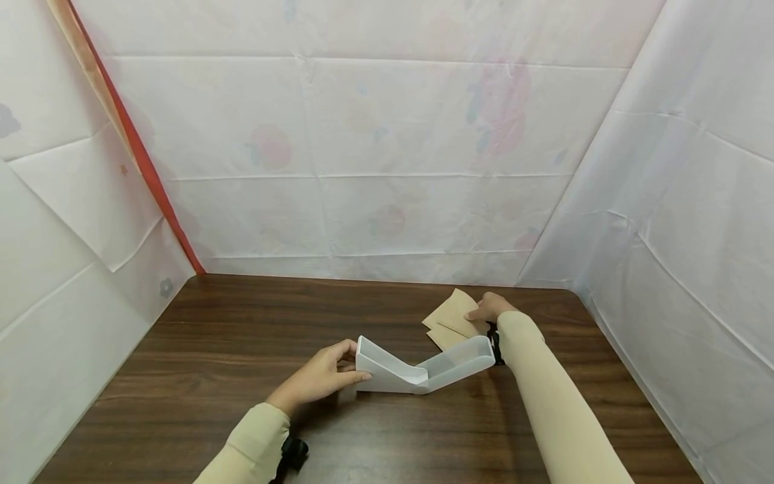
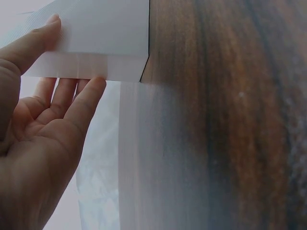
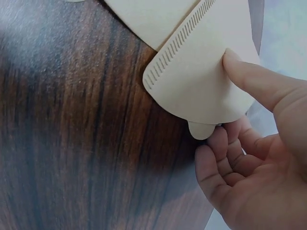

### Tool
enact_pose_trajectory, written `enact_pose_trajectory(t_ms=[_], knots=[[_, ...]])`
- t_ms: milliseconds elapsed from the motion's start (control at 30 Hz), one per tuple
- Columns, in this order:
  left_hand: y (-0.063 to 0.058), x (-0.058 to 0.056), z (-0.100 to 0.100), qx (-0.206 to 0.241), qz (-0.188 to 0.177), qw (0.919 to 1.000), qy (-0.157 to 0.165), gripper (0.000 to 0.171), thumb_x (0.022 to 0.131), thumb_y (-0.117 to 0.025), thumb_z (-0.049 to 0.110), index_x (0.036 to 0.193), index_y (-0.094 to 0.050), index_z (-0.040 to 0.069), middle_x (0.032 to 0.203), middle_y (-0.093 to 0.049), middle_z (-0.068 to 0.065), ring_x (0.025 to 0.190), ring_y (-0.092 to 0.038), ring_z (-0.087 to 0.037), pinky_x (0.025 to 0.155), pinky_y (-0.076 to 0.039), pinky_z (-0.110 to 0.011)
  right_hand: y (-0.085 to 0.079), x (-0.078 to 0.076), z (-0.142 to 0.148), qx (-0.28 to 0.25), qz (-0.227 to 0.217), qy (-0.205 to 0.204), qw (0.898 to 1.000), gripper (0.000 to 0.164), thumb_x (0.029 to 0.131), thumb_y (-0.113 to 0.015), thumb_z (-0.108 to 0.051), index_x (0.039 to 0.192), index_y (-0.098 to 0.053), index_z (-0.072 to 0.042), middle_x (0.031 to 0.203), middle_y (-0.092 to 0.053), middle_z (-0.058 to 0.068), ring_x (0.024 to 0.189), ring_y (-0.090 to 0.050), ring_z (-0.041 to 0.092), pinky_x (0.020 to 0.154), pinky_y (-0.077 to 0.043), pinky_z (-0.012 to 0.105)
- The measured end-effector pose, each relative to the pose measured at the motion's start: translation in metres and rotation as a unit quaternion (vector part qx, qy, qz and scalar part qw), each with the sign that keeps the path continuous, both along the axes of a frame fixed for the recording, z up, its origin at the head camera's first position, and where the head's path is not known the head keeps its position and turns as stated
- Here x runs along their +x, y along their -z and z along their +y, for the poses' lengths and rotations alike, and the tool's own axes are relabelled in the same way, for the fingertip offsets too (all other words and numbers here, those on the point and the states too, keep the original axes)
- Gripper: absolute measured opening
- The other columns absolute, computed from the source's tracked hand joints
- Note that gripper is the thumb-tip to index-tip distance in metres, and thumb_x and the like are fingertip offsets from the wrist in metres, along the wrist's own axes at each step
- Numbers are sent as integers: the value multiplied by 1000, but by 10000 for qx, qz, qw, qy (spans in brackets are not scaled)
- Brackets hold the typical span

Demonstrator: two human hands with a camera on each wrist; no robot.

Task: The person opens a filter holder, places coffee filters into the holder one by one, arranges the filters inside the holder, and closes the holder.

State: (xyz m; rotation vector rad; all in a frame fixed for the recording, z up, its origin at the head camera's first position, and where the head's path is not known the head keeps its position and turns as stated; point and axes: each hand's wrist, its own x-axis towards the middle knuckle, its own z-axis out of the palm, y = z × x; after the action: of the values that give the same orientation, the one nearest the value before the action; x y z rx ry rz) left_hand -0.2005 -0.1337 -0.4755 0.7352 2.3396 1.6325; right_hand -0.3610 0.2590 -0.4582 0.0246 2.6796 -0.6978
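My left hand [image 1: 316,378] grips the left end of a white plastic case [image 1: 387,375], thumb on its front side and fingers behind. The case lies opened out, its two trough-shaped halves meeting at a low middle. Beyond its right half, my right hand [image 1: 493,306] pinches tan paper coffee filters [image 1: 455,314]. In the right wrist view, the thumb presses on the upper filter [image 3: 196,76], which has a crimped edge, while the other fingers curl beneath. Another filter [image 3: 151,19] lies partly under it, and a small rounded tab [image 3: 201,130] sticks out at the near edge.
The dark wood table [image 1: 254,323] runs back to a white printed sheet [image 1: 387,134] behind it. Similar sheets hang at the left and right sides. A red strip [image 1: 145,161] slants down the left back corner.
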Motion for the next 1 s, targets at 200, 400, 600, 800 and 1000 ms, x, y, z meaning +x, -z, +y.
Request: enact_pose_trajectory(t_ms=[200, 400, 600, 800, 1000], knots=[[0, 0, 0, 16, 3, 10000, -25, 34, 91, -77, 15, 117, -59, 4, 111, -67, -4, 104, -65, -23, 85, -55, -32, 0, 2, 2, -35, 126, -222, 9997, 34, 89, -78, -30, 85, -67, 2, 73, -60, 3, 65, -53, 16, 64, -49, 32], [-2, 1, 0, -4, 11, 10000, 5, 35, 91, -78, 18, 116, -59, 4, 111, -67, -5, 103, -65, -22, 85, -55, -29, 4, 7, 6, -356, 307, -295, 9985, 32, 92, -74, -30, 80, -53, -9, 64, -48, 1, 55, -42, 13, 55, -38, 29], [-4, 1, 0, -1, 20, 10000, 24, 35, 91, -77, 20, 117, -59, 4, 112, -67, -5, 103, -65, -21, 85, -55, -29, 7, 9, 9, -589, 530, -71, 9968, 28, 97, -68, -30, 96, -57, -4, 80, -56, 8, 66, -51, 19, 61, -43, 33], [-3, 1, 1, 41, -24, 10000, 19, 34, 91, -77, 14, 117, -58, 2, 112, -66, -6, 103, -65, -22, 85, -55, -31, 9, 11, 12, -815, 825, -209, 9930, 27, 103, -57, -23, 80, -57, -7, 73, -52, 5, 64, -48, 19, 63, -41, 35], [-2, 1, -1, 97, -48, 9999, 45, 35, 91, -77, 16, 117, -58, 2, 113, -66, -6, 104, -65, -22, 86, -55, -30, 11, 14, 13, -1040, 878, -153, 9906, 29, 105, -54, -21, 111, -69, 3, 89, -66, 10, 71, -57, 20, 68, -48, 36]])
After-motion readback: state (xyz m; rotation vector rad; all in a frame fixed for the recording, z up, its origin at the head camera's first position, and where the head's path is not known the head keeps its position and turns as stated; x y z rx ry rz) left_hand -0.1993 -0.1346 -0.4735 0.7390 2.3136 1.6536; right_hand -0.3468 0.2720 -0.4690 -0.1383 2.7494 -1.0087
